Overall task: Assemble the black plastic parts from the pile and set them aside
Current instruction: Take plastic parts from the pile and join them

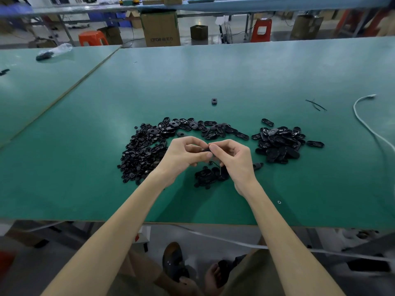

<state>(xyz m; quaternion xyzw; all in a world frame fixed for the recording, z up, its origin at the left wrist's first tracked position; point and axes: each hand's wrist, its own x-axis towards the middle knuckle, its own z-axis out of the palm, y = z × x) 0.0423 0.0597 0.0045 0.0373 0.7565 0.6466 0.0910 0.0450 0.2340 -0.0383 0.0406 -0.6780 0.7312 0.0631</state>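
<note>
My left hand (183, 154) and my right hand (233, 159) meet above the green table (192, 82) and pinch one small black plastic part (206, 150) between their fingertips; most of it is hidden by fingers. A thin black strand hangs below my right hand. A large pile of small black parts (142, 152) lies to the left, with oval shells (203, 128) arcing behind the hands. Another heap of oval pieces (280, 144) sits to the right. A small cluster of black pieces (208, 177) lies just under my hands.
One lone black part (214, 101) lies farther back. Thin black strips (316, 104) and a white cable (363, 120) are at the right. A plastic bag with dark parts (53, 51) sits far left. Boxes and red stools stand beyond the table. The table's front edge is near my elbows.
</note>
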